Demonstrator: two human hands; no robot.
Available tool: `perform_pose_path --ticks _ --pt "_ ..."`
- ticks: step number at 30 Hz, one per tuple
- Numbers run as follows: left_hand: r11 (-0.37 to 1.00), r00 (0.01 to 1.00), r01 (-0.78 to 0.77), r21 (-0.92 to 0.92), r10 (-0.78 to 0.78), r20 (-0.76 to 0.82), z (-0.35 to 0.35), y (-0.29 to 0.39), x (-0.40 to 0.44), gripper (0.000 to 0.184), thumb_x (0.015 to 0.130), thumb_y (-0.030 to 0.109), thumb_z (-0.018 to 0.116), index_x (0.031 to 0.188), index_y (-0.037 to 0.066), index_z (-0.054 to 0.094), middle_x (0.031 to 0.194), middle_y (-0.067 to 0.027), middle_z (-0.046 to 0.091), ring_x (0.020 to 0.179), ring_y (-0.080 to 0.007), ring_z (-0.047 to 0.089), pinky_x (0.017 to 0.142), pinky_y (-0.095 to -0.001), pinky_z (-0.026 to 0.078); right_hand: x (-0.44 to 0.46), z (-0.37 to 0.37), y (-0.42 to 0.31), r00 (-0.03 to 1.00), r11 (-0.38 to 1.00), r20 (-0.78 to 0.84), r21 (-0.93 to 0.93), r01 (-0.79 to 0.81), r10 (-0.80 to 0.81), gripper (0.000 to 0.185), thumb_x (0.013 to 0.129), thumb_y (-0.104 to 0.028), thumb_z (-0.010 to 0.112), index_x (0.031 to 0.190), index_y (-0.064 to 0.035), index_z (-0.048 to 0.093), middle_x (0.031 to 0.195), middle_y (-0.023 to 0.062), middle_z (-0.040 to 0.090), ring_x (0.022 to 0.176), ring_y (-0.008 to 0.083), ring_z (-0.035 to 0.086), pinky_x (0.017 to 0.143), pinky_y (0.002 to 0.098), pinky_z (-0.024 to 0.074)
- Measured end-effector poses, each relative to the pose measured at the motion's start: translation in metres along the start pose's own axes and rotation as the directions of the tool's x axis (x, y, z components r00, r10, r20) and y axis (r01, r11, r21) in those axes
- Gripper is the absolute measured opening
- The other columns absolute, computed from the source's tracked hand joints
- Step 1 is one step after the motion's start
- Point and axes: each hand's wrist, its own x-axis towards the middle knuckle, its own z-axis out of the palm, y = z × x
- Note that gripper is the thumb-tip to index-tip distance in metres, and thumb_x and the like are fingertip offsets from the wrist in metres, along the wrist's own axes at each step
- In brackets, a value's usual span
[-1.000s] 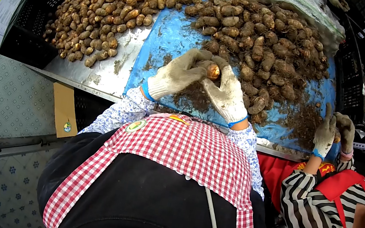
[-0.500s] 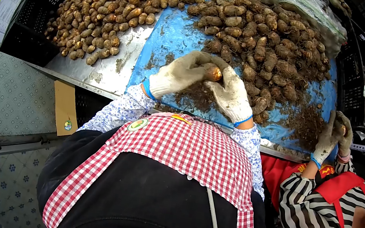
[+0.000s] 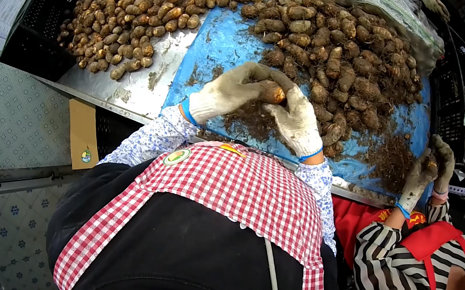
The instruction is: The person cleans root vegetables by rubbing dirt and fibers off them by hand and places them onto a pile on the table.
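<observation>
Between my gloved hands is a small brown taro (image 3: 272,92), its orange-pale cut end facing right. My left hand (image 3: 230,92) wraps round its left side. My right hand (image 3: 297,119) has its fingers closed about the other end, with the thumb below. Both white gloves are stained with soil. Beyond my hands, a heap of hairy, soil-covered taros (image 3: 344,65) lies on a blue plastic sheet (image 3: 215,44). To the left, a pile of smoother taros (image 3: 138,12) rests partly on the bare metal table (image 3: 156,68).
A black crate (image 3: 40,27) stands at the table's left end. Loose soil and root hairs (image 3: 389,162) lie at the right, beside a co-worker's gloved hands (image 3: 430,172). A clear plastic bag (image 3: 383,13) covers the heap's back. Another black crate (image 3: 455,102) is at far right.
My hands stay in nearly the same place, and the taro between them has turned slightly. The co-worker's hands have moved a little apart.
</observation>
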Motion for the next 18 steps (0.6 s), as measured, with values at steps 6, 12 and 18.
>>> perform_pose_path --ticks 6,12,18 --pt "0.973 0.999 0.028 -0.23 -0.02 0.035 -0.011 -0.012 0.004 0.031 0.094 0.014 0.055 0.12 -0.004 0.054 0.111 -0.0134 0.064 0.1 -0.0209 0.062 0.088 -0.0332 0.051 -0.001 0.003 0.008 1.0 0.994 -0.023 0.111 0.003 0.0 0.061 0.078 0.002 0.07 0.135 -0.0047 0.048 0.127 0.0191 0.058 0.117 0.0316 0.058 0.098 0.0359 0.0482" --pt "0.972 0.998 0.002 0.236 0.011 -0.054 0.005 -0.011 0.004 0.03 0.095 0.015 0.051 0.121 0.0 0.055 0.108 -0.0135 0.065 0.09 -0.019 0.064 0.078 -0.0317 0.053 0.004 0.0 -0.012 0.998 0.974 0.018 -0.221 0.055 -0.052 0.064 0.077 0.006 0.068 0.136 -0.0077 0.048 0.127 0.0205 0.057 0.115 0.0354 0.059 0.094 0.0366 0.0511" --pt "1.0 0.998 -0.025 -0.013 0.024 -0.056 -0.006 -0.039 0.009 0.034 0.095 0.011 0.048 0.127 -0.001 0.051 0.106 -0.0162 0.064 0.076 -0.0149 0.063 0.066 -0.0268 0.053 -0.004 0.002 0.002 1.0 0.995 -0.009 0.099 -0.012 0.013 0.06 0.082 0.006 0.065 0.138 -0.0051 0.046 0.13 0.0163 0.057 0.12 0.0273 0.056 0.099 0.0333 0.0475"
